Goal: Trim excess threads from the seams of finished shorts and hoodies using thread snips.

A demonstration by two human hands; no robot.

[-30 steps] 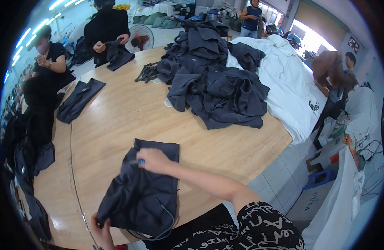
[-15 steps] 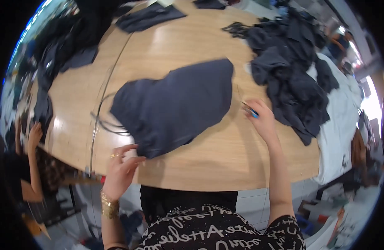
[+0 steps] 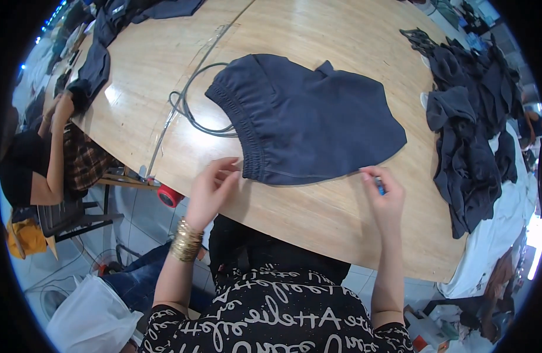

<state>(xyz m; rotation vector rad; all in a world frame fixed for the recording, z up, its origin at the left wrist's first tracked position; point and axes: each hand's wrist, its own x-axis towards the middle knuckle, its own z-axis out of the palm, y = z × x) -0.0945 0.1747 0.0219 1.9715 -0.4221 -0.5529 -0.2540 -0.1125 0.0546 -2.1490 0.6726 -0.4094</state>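
A pair of dark navy shorts [image 3: 318,123] lies spread on the wooden table, its gathered elastic waistband [image 3: 244,132] toward the left. Beside the near corner of the waistband is my left hand [image 3: 212,191], fingers apart and holding nothing. My right hand [image 3: 387,194] is at the near edge of the shorts, toward the right, with thumb and forefinger close to the fabric. Curled in it is a small blue-handled tool [image 3: 381,187]; most of this is hidden by the fingers, so its exact kind does not show.
A grey looped cord [image 3: 186,115] runs partly beneath the shorts, near a table seam. Dark garments [image 3: 471,135] are heaped at the right over white cloth [image 3: 482,235]. At the left a seated co-worker [image 3: 39,159] handles dark fabric. A red round object [image 3: 169,197] sits by the table edge.
The shorts have settled flat, with the waistband now plainly visible. My right hand has come to their near edge. The whole view has shifted, showing more floor at the left.
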